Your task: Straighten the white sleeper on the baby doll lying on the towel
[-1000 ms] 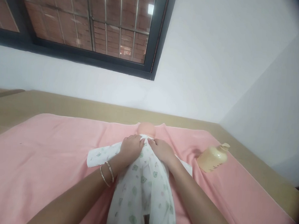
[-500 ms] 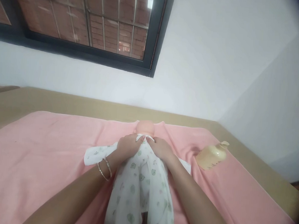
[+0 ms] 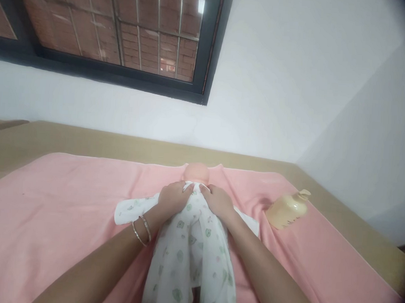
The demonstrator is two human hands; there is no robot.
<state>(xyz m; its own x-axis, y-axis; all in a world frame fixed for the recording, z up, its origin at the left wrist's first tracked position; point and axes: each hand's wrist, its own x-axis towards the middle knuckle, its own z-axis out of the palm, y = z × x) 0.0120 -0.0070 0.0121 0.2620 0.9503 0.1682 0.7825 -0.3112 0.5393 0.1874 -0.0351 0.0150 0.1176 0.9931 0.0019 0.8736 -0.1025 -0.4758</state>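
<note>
A baby doll lies on its back, its bald head [image 3: 196, 172] away from me. White baby clothes [image 3: 194, 233] with a green and pink print cover its body, with the sleeves spread out sideways. My left hand [image 3: 175, 198], below two thin bangles [image 3: 142, 230], is closed on the clothes at one side of the collar. Opposite it, my right hand [image 3: 218, 200] grips the other shoulder, thumb near the neckline. Both thumbs show on the fabric; most of the other fingers are hidden.
A pink blanket [image 3: 71, 216] lies under the doll on a wooden surface [image 3: 127, 144]. On the right, a yellowish baby bottle [image 3: 287, 211] rests on its side. A white wall [image 3: 260, 104] and a dark-framed window [image 3: 124, 78] stand behind.
My thumbs have drawn slightly apart at the collar. The doll, its clothes and the bottle stay where they were; the camera view has shifted a little.
</note>
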